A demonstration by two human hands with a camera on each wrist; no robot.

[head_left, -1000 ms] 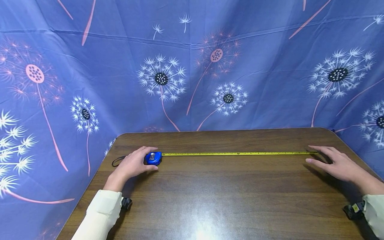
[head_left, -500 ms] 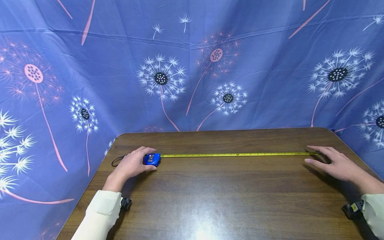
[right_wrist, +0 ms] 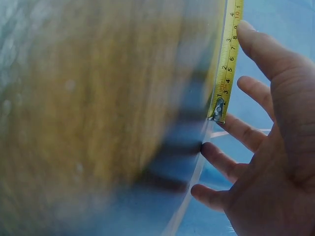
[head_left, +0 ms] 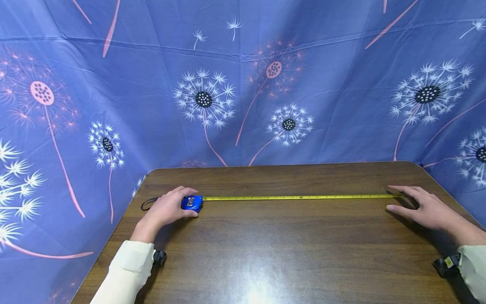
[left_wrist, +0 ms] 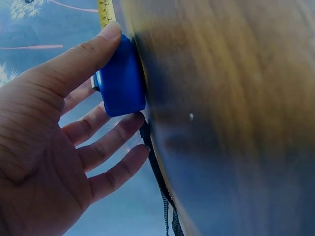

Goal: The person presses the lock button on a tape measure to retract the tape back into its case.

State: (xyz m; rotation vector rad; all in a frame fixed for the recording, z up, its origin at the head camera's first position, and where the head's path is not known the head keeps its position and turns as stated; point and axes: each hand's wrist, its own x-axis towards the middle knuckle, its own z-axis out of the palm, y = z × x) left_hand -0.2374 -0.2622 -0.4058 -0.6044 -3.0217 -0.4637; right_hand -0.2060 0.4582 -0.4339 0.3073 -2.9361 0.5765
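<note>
A blue tape measure (head_left: 192,203) sits at the left of the wooden table. My left hand (head_left: 167,207) holds its case between thumb and fingers; the left wrist view shows the thumb (left_wrist: 88,56) along one side of the case. From it a yellow tape blade (head_left: 288,197) runs straight across the table to the right. My right hand (head_left: 429,210) is around the blade's far end with its fingers spread. In the right wrist view a fingertip (right_wrist: 226,119) is at the metal end hook (right_wrist: 218,109), and the thumb (right_wrist: 256,42) is beside the blade; whether it touches cannot be seen.
A black wrist strap (head_left: 149,204) loops out from the tape measure behind my left hand. Blue cloth (head_left: 243,84) with a dandelion print hangs behind and beside the brown wooden table (head_left: 265,245). Dark wrist cameras (head_left: 160,258) are worn at both cuffs.
The tape measure case has shifted slightly left and toward me with my left hand, so the blade's left part lies a little nearer. My right hand has barely moved.
</note>
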